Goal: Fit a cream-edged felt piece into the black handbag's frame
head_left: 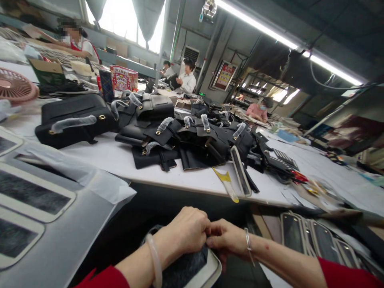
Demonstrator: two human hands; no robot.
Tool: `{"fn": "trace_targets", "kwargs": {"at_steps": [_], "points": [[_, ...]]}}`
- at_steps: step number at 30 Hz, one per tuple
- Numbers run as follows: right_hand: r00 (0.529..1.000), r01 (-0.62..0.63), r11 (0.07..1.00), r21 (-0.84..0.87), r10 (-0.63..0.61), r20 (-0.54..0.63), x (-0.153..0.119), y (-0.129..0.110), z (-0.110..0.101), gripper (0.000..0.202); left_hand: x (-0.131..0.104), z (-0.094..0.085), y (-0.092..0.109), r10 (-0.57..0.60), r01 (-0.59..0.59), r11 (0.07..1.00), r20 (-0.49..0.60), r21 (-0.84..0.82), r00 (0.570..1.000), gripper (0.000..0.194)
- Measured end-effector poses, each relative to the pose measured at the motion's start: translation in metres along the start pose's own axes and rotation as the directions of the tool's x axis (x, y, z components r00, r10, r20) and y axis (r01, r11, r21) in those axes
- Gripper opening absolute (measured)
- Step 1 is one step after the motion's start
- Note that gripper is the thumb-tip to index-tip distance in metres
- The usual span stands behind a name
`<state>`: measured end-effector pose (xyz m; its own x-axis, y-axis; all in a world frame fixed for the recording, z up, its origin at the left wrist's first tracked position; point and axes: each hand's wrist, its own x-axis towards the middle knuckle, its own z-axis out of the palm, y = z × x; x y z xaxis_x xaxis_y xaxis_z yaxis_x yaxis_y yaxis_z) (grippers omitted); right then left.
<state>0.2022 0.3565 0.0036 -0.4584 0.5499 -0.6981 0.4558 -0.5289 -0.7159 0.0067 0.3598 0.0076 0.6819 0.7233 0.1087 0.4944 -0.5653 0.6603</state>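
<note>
Low in the middle of the view, my left hand (192, 230) is closed at the upper edge of a dark panel with a cream border (187, 267). My right hand (226, 238) meets it there, thumb and fingers pinched together at the panel's corner. Fingertips of both hands touch or nearly touch, and the left ones are partly hidden. On the table edge ahead lie a narrow dark strip with a cream border (241, 172) and a yellow and clear piece (226, 184). Similar cream-edged panels (33, 192) lie on a grey sheet at left.
Black handbags (81, 116) with wrapped handles are heaped along the white table (102, 158). More cream-edged panels (324, 236) stand at lower right. A pink fan (18, 86) and a patterned box (124, 78) are at far left. Several people sit at work farther back.
</note>
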Motion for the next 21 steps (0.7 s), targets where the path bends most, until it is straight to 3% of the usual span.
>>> {"fn": "trace_targets", "kwargs": {"at_steps": [4,9,12,14,16,18,21], "points": [[0.988,-0.1,0.992,-0.081,0.108,0.107,0.008,-0.021,-0.006,0.028,-0.004,-0.002,0.002,-0.07,0.07,0.998,0.007,-0.01,0.998,0.019],[0.968,-0.046,0.996,-0.08,0.064,0.241,0.004,-0.028,-0.007,0.052,-0.034,-0.018,0.004,-0.231,0.232,0.972,0.018,-0.039,0.973,0.034],[0.964,0.013,0.995,-0.098,0.013,0.266,0.004,-0.016,-0.015,0.061,-0.064,-0.025,0.013,-0.375,0.374,0.927,-0.026,-0.042,0.927,0.034],[0.982,0.04,0.989,-0.143,-0.013,0.188,0.018,-0.004,-0.02,0.06,-0.082,-0.02,0.019,-0.471,0.468,0.882,-0.098,-0.053,0.877,0.034],[0.994,0.059,0.983,-0.177,-0.042,0.099,0.043,0.008,-0.02,0.07,-0.095,-0.007,0.024,-0.49,0.494,0.869,-0.202,-0.032,0.848,0.037],[0.997,0.065,0.976,-0.208,-0.054,0.057,0.073,0.016,-0.013,0.074,-0.099,0.009,0.026,-0.433,0.467,0.884,-0.341,0.021,0.835,0.038],[0.995,0.097,0.954,-0.283,-0.095,0.023,0.105,0.017,0.009,0.046,-0.092,0.03,0.026,-0.307,0.411,0.905,-0.503,0.107,0.808,0.033]]}}
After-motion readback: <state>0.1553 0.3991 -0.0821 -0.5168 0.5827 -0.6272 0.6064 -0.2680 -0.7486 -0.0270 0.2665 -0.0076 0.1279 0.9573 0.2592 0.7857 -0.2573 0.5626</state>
